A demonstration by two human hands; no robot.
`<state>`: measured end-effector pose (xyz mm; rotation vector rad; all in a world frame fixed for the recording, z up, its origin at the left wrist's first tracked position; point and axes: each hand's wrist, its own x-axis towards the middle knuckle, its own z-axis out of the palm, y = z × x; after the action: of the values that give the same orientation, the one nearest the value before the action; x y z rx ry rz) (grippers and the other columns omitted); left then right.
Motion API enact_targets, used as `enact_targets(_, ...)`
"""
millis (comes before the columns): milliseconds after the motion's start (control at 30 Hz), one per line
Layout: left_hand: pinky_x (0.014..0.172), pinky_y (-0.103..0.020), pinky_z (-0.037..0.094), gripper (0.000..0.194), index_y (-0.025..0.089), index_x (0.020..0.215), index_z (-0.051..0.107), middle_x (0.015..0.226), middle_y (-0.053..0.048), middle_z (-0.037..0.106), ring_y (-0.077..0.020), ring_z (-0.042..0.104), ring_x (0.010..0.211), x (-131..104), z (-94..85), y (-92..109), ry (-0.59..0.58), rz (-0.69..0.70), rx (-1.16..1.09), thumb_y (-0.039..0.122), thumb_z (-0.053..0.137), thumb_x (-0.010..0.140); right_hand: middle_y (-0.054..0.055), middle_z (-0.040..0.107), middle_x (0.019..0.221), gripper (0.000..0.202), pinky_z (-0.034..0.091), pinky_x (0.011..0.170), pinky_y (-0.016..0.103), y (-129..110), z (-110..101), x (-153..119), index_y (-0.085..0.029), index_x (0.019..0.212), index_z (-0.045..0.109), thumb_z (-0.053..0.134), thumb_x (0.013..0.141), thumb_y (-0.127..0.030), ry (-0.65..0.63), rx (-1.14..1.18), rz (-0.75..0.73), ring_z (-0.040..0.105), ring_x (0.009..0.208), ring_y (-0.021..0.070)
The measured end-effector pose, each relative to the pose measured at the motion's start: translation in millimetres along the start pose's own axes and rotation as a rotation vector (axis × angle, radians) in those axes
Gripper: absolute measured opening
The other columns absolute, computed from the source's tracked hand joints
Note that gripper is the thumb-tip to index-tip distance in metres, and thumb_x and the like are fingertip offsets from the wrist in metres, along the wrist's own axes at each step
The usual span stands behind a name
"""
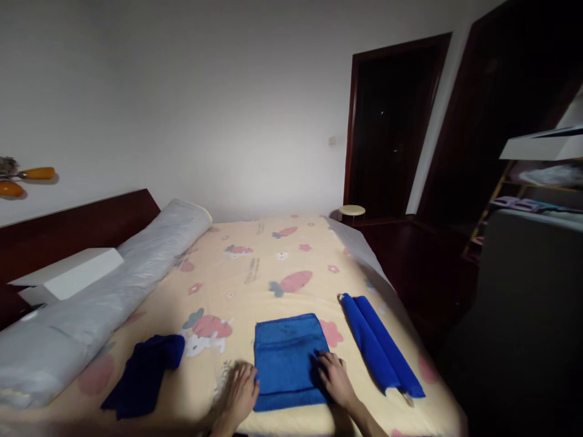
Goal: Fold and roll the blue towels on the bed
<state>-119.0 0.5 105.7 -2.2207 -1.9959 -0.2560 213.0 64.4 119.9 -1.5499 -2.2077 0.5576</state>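
Note:
A blue cloth [289, 358] lies flat on the bed, roughly square, with a crease across its upper part and another near its lower edge. My left hand [242, 391] rests at its left edge, fingers spread on the sheet and fingertips at the cloth's border. On the right edge lies my right hand [336, 377], its fingers bent and apart over the cloth. Farther right is a bright blue item [380, 346] in two long parallel rolls, with a pale bit at each end. A crumpled dark blue cloth [148, 373] lies at the left.
The bed [255, 279] has a patterned cream sheet. Along its left side lie a long grey roll [113, 285] and a white box [84, 273], by a dark headboard [91, 221]. A round stool [352, 210] stands beyond; a dark grey object [528, 315] is at right.

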Motion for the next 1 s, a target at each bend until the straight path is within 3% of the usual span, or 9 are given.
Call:
enact_targets(133, 0.102, -0.033, 0.047, 0.033, 0.029, 0.12, 0.059, 0.126, -0.002, 0.066, -0.0192, 0.059, 0.117, -25.2, 19.8, 34.1, 0.023, 0.318, -0.055, 0.026, 0.047, 0.09, 0.007, 0.065, 0.106, 0.029, 0.039, 0.093, 0.039, -31.0, 13.5, -34.1, -0.023, 0.097, 0.065, 0.039, 0.086, -0.016, 0.046, 0.04, -0.137, 0.056, 0.1, 0.0237)
enact_targets(233, 0.109, -0.037, 0.043, 0.046, 0.028, 0.135, 0.049, 0.137, -0.004, 0.059, -0.0218, 0.053, 0.127, -36.0, 24.4, 55.0, -0.13, 0.421, -0.03, 0.027, 0.047, 0.089, 0.008, 0.065, 0.107, 0.031, 0.038, 0.094, 0.04, -36.0, 24.5, -53.3, -0.023, 0.104, 0.065, 0.043, 0.083, -0.015, -0.016, 0.017, -0.209, 0.055, 0.103, 0.0256)
enact_targets(333, 0.115, -0.042, 0.037, 0.05, 0.027, 0.141, 0.044, 0.146, -0.006, 0.051, -0.0246, 0.044, 0.136, -35.8, 14.6, 60.4, -0.359, 0.35, -0.042, 0.028, 0.043, 0.091, 0.01, 0.062, 0.124, 0.042, 0.037, 0.097, 0.041, -23.4, 27.9, -65.1, -0.024, 0.125, 0.06, 0.044, 0.086, -0.018, -0.075, 0.001, -0.2, 0.053, 0.113, 0.0276)
enact_targets(433, 0.118, -0.045, 0.032, 0.051, 0.028, 0.142, 0.043, 0.15, -0.005, 0.046, -0.025, 0.039, 0.139, -32.0, 3.5, 55.6, -0.46, 0.264, -0.073, 0.026, 0.041, 0.092, 0.01, 0.058, 0.133, 0.045, 0.035, 0.101, 0.041, -5.3, 24.3, -70.3, -0.024, 0.132, 0.056, 0.041, 0.089, -0.02, -0.083, -0.009, -0.198, 0.051, 0.119, 0.027)
enact_targets(700, 0.118, -0.045, 0.03, 0.051, 0.028, 0.141, 0.045, 0.149, -0.005, 0.047, -0.0252, 0.039, 0.139, -29.8, 8.4, 41.0, -0.433, 0.184, -0.031, 0.019, 0.043, 0.09, 0.01, 0.062, 0.129, 0.038, 0.037, 0.095, 0.039, 21.0, 23.9, -65.8, -0.024, 0.124, 0.061, 0.039, 0.092, -0.018, 0.014, -0.052, -0.182, 0.055, 0.116, 0.0246)
enact_targets(867, 0.115, -0.039, 0.034, 0.058, 0.028, 0.14, 0.047, 0.146, -0.005, 0.05, -0.0225, 0.041, 0.137, -26.3, 12.1, 35.5, -0.407, 0.146, 0.001, 0.005, 0.038, 0.087, 0.007, 0.067, 0.116, 0.034, 0.031, 0.098, 0.04, 12.5, 20.7, -56.6, -0.024, 0.113, 0.064, 0.042, 0.088, -0.013, 0.024, -0.109, -0.151, 0.057, 0.109, 0.0236)
enact_targets(1000, 0.114, -0.035, 0.033, 0.061, 0.026, 0.136, 0.05, 0.143, -0.004, 0.053, -0.0195, 0.043, 0.135, -17.8, -2.7, 38.5, -0.396, 0.075, -0.052, 0.0, 0.034, 0.083, 0.007, 0.068, 0.104, 0.036, 0.028, 0.098, 0.041, 1.1, 6.6, -48.4, -0.021, 0.105, 0.065, 0.042, 0.081, -0.009, -0.005, -0.148, -0.099, 0.056, 0.105, 0.0243)
